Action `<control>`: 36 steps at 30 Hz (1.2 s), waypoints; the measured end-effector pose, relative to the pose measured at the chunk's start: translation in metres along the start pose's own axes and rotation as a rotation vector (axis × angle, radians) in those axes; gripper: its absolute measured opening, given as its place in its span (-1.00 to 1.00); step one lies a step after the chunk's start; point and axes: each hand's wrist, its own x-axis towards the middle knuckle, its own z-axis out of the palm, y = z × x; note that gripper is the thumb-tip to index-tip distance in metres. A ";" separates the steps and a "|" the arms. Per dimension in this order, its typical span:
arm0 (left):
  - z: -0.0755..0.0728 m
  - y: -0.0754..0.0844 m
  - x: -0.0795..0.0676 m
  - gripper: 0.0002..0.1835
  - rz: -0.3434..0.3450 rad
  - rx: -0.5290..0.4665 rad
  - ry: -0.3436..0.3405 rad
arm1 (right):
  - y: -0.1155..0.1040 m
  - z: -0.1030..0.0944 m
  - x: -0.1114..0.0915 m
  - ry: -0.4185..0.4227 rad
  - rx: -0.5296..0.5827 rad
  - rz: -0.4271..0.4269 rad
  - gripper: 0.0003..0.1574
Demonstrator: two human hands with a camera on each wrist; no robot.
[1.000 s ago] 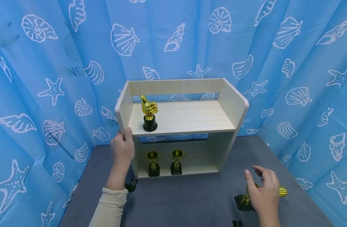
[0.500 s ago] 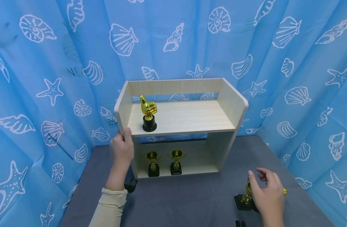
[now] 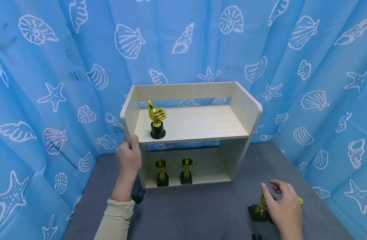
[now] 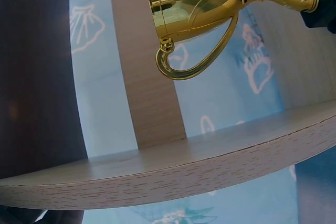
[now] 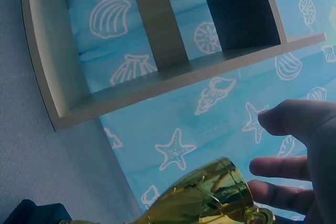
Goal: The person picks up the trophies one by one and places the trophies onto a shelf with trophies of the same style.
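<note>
In the head view my left hand [image 3: 128, 156] grips the left side panel of a two-tier wooden shelf [image 3: 195, 138], thumb on its front edge. My right hand [image 3: 283, 208] is at a gold trophy cup [image 3: 262, 201] on the table at the right, thumb and fingers spread apart. The right wrist view has this cup [image 5: 202, 198] close below, fingertips [image 5: 262, 192] right at its rim and the thumb away from it. Behind the hand shows the tip of a gold thumbs-up trophy [image 3: 301, 200], otherwise mostly hidden.
A thumbs-up trophy [image 3: 157, 120] stands at the left of the upper shelf. Below it, two gold cups, a left one [image 3: 161, 171] and a right one [image 3: 186, 170], stand upright on the lower level. A blue seashell curtain [image 3: 183, 43] hangs behind the grey table [image 3: 195, 213].
My right hand has shifted a little right and down, showing more of the cup and covering more of the gold thumbs-up trophy. The left hand keeps its hold on the shelf.
</note>
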 end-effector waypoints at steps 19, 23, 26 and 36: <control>0.001 0.000 0.001 -0.46 -0.001 0.006 -0.001 | 0.005 -0.014 0.001 -0.116 -0.135 0.004 -0.31; 0.000 0.000 0.001 -0.47 0.002 -0.004 -0.003 | 0.006 -0.014 0.001 -0.132 -0.161 0.011 -0.22; 0.000 0.000 0.001 -0.48 0.004 -0.006 -0.009 | 0.005 -0.015 0.001 -0.156 -0.177 0.019 -0.16; 0.000 0.000 0.001 -0.47 -0.002 0.010 -0.011 | 0.007 -0.016 0.004 -0.243 -0.240 0.022 -0.07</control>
